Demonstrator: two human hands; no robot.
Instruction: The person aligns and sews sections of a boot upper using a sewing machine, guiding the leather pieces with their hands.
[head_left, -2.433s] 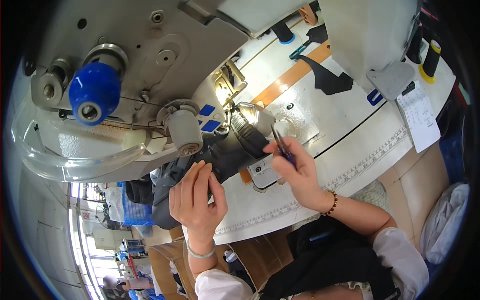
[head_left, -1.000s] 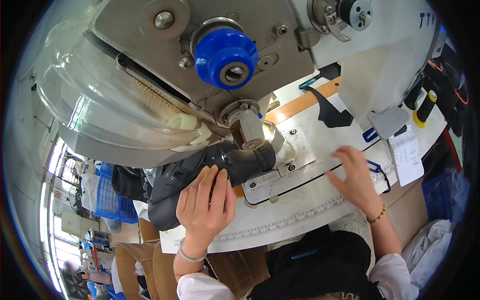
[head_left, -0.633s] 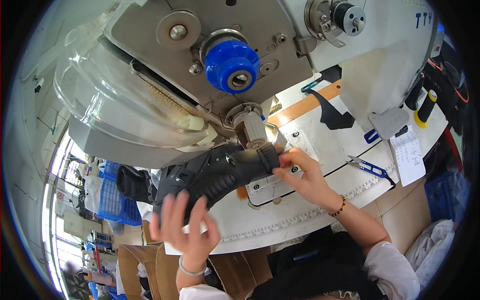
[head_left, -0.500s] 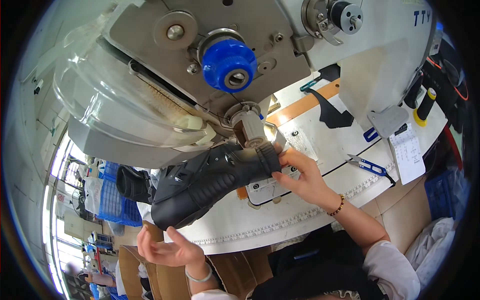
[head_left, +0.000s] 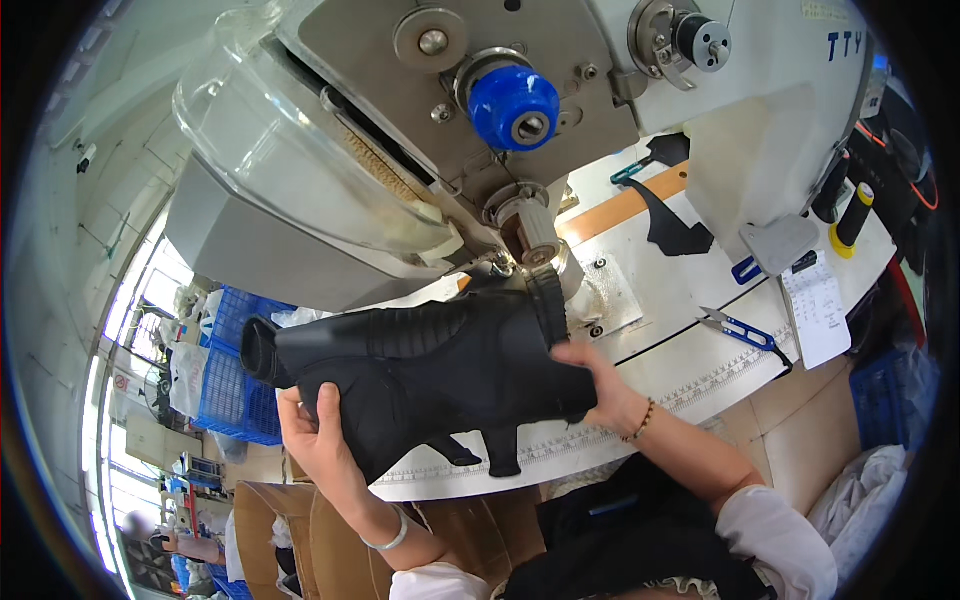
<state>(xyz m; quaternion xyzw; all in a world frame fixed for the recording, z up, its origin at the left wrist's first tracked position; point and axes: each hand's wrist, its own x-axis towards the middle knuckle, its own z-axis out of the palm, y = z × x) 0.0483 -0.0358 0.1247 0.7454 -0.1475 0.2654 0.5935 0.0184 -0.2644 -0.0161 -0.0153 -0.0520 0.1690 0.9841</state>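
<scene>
The black boot upper [head_left: 440, 370] (or so its shape and ribbed panels suggested) lay stretched from left to right in front of the sewing machine [head_left: 560, 45], over the near part of the desk [head_left: 660, 290]. The left hand [head_left: 322, 440] pinched its left end, thumb on top and fingers beneath; the right hand [head_left: 610, 392] gripped its right end, the fingers partly hidden by the material.

The likeliest trouble lay at the gathered collar [head_left: 545, 305], which sat right beneath the machine's grey roller [head_left: 538, 232]. Whether it was caught there could not be told; if it was, an uneven pull between the two hands might have skewed the folds or strained a seam. The right hand was also the nearer one to that working point, so a slip toward the far side could have put fingertips at risk.

Two loose straps [head_left: 500, 455] hung from the near edge of the upper, over the ruler strip [head_left: 690, 398]; a turn of the piece might have folded one underneath. Farther right, the blue thread snips [head_left: 742, 330] lay with their blades pointing left, toward the right hand, where a careless sideways reach might have met the tips.
</scene>
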